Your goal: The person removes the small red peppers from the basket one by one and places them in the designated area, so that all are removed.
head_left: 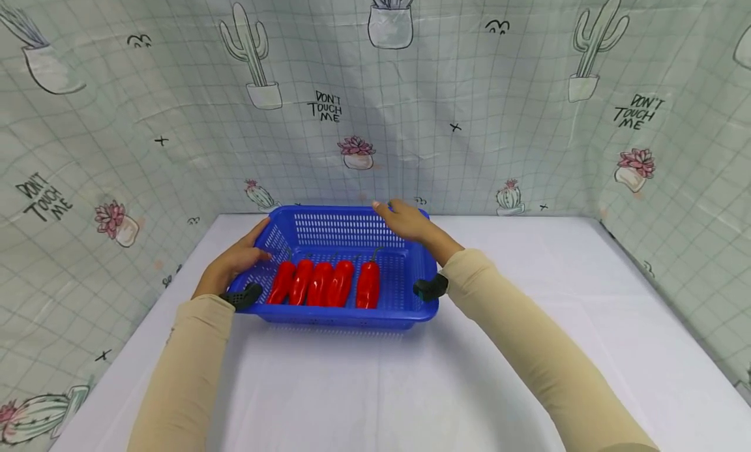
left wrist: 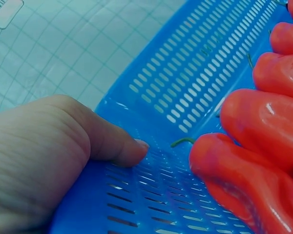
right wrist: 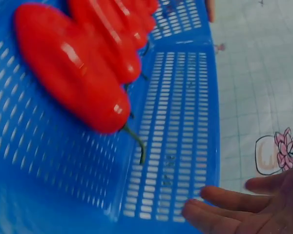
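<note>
Blue rectangular perforated plastic basket (head_left: 352, 314) is the thing in hand, its left end within the grip of the person's bare left hand (head_left: 236, 259) and the rest stretching out to the right of that grip, above a smooth white tabletop (head_left: 352, 387). The left thumb (left wrist: 122, 148) hooks over the rim onto the inner wall; the other fingers lie mostly outside, partly hidden. Just to the right of this thumb, four glossy red elongated peppers (head_left: 320, 284) lie side by side on the basket floor. A fifth glossy red pepper with a curved green stem (head_left: 368, 286) lies a little apart, farther from the grip.

At the opposite end, the bare right hand (head_left: 409, 222) hovers by the far corner, its fingers spread and holding nothing; whether a fingertip touches the rim cannot be told.

To handle the basket well, the right hand would best take the right end wall as a mirror of the left grip, thumb inside and fingers outside. The load sits toward the left grip, so that hand likely bears more weight; a level hold should keep the loose fifth pepper from rolling. Beyond both hands hangs a pale grid-patterned cloth with cactus drawings (head_left: 499, 145).
</note>
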Action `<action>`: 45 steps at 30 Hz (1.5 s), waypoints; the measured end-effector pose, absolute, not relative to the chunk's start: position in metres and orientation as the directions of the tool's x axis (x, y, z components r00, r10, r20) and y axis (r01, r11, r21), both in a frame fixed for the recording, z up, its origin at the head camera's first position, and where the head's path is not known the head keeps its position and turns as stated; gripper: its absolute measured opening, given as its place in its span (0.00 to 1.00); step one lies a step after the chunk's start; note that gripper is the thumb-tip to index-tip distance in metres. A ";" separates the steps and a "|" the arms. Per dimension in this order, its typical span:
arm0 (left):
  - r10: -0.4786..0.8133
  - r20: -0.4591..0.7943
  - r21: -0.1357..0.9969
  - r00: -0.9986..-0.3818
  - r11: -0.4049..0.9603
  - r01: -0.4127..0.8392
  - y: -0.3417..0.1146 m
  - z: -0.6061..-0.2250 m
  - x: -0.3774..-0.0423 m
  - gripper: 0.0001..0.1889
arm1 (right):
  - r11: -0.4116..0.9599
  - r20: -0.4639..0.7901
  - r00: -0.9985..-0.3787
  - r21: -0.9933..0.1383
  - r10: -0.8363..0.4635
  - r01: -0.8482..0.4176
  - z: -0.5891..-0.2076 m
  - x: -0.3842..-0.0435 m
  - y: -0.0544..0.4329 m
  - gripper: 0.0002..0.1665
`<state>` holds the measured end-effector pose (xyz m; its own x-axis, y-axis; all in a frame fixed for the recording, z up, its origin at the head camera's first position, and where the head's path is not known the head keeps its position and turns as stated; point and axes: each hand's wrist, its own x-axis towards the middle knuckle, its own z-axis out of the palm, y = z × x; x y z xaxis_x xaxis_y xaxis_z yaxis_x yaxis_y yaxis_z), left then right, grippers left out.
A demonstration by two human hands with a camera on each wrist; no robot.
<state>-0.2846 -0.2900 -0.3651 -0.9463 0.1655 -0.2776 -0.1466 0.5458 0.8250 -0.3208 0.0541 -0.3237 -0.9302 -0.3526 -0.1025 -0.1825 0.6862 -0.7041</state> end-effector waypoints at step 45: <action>0.142 -0.266 0.826 -0.953 0.543 -0.149 -0.289 -0.362 -0.283 0.49 | 0.440 -0.619 -0.595 -0.785 -0.513 0.437 -0.372 -0.321 -0.012 0.36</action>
<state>-0.2835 -0.2887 -0.3616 -0.9534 0.1423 -0.2659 -0.1495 0.5427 0.8265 -0.3213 -0.0122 -0.3720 -0.5946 -0.5133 -0.6189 0.4368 0.4401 -0.7846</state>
